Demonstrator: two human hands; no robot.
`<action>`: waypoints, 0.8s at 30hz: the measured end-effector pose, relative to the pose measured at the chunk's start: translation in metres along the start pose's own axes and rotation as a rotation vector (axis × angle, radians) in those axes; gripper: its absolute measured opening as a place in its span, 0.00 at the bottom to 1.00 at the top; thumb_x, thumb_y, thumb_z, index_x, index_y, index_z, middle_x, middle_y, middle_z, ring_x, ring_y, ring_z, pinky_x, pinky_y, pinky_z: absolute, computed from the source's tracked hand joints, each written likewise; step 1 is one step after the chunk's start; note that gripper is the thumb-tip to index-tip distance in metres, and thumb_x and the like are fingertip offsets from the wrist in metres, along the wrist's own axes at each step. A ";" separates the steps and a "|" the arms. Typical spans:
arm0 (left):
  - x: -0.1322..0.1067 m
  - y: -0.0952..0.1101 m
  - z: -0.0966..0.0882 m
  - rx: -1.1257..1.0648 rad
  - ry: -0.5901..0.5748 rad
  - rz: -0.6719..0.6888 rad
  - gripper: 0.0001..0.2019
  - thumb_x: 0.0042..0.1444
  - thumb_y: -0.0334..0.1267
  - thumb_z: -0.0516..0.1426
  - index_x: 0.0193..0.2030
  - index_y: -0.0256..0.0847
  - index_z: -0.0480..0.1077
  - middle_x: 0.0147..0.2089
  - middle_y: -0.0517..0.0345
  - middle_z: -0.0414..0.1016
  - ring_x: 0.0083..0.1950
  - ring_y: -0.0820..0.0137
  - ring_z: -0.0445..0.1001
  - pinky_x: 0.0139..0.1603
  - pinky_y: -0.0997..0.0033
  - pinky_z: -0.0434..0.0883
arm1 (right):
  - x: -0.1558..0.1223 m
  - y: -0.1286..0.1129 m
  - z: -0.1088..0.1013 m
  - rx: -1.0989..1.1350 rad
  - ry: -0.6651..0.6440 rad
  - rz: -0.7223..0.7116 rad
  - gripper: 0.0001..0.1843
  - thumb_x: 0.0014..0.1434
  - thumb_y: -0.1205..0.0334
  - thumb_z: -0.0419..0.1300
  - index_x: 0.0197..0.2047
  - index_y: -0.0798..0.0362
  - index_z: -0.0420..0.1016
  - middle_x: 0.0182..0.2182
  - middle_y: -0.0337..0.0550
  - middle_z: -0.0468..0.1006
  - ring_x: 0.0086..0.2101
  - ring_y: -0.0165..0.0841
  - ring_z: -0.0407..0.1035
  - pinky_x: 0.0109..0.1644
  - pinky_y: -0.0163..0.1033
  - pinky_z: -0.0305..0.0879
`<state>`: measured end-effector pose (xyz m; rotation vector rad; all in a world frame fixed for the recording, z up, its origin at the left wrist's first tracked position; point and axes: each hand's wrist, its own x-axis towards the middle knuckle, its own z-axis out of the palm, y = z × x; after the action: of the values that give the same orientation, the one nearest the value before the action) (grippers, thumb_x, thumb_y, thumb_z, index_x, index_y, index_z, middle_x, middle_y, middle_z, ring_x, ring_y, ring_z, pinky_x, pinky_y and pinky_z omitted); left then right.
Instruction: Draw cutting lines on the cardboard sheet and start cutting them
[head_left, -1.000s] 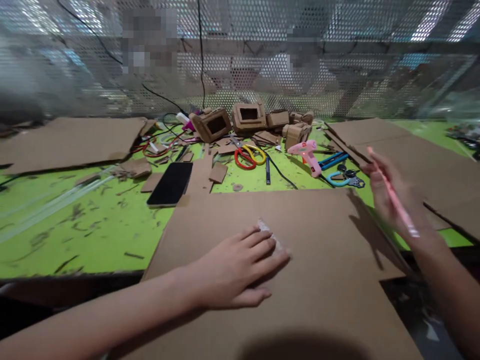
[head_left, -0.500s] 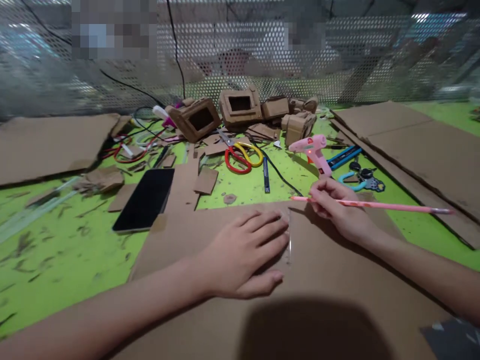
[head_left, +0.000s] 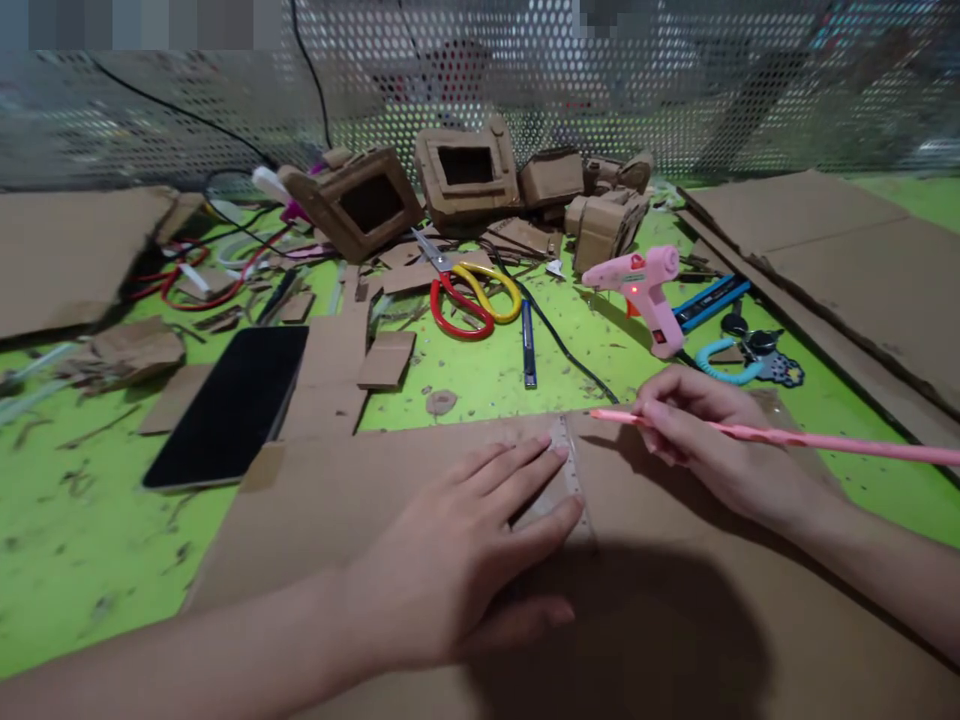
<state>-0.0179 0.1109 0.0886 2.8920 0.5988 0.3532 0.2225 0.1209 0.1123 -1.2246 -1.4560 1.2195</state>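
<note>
My left hand lies flat with its fingers stretched out, pressing a clear ruler against a large cardboard sheet. Much of the ruler is hidden under the fingers. To the right of it, my right hand pinches a pink pencil close to its tip. The pencil is nearly level, its tip just above the sheet near the far end of the ruler, and its other end runs out of view at the right. Beyond this hand a pink hot glue gun stands on the green table.
Past the sheet lie scissors, a blue cutter, another blue cutter and a black phone. Several cardboard camera models stand before a perforated metal screen. Cardboard sheets flank the table. A black cord trails across.
My view has shifted closer. My left thumb and fingers have rearranged, exposing more of the ruler. The pencil remains in my right hand, its tip close to the sheet's far edge.
</note>
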 end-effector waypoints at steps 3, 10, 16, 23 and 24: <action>0.001 0.000 0.000 -0.015 -0.015 -0.010 0.29 0.61 0.57 0.47 0.61 0.40 0.63 0.67 0.37 0.59 0.68 0.49 0.56 0.61 0.45 0.63 | -0.001 0.001 -0.003 0.037 0.003 -0.019 0.11 0.57 0.56 0.62 0.29 0.53 0.69 0.19 0.33 0.68 0.19 0.22 0.60 0.20 0.28 0.55; 0.001 -0.001 -0.001 -0.016 -0.017 0.001 0.30 0.61 0.58 0.46 0.62 0.40 0.63 0.66 0.38 0.60 0.68 0.49 0.58 0.61 0.43 0.62 | -0.004 0.010 -0.008 0.109 0.039 -0.063 0.08 0.58 0.57 0.62 0.30 0.51 0.70 0.19 0.32 0.68 0.20 0.22 0.60 0.21 0.27 0.56; 0.001 -0.002 0.000 0.024 -0.014 0.023 0.31 0.61 0.58 0.46 0.62 0.39 0.63 0.66 0.39 0.60 0.67 0.50 0.59 0.60 0.44 0.62 | -0.003 0.007 -0.006 0.085 0.039 -0.044 0.09 0.57 0.58 0.62 0.29 0.52 0.70 0.19 0.32 0.68 0.20 0.22 0.61 0.21 0.28 0.55; 0.001 -0.001 0.001 0.015 -0.010 0.006 0.31 0.61 0.59 0.46 0.63 0.40 0.62 0.67 0.40 0.60 0.68 0.50 0.57 0.62 0.44 0.60 | -0.002 0.004 -0.004 0.036 0.043 -0.042 0.11 0.56 0.57 0.62 0.28 0.53 0.69 0.19 0.34 0.68 0.19 0.23 0.60 0.21 0.29 0.55; 0.001 -0.001 0.001 0.009 -0.012 0.002 0.31 0.61 0.59 0.46 0.63 0.40 0.62 0.67 0.40 0.60 0.68 0.50 0.57 0.62 0.44 0.59 | -0.002 0.003 -0.003 0.035 0.040 -0.041 0.11 0.56 0.56 0.62 0.28 0.53 0.69 0.18 0.34 0.68 0.19 0.23 0.60 0.20 0.29 0.55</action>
<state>-0.0170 0.1116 0.0875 2.9016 0.5972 0.3336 0.2266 0.1196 0.1098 -1.1833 -1.4184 1.1815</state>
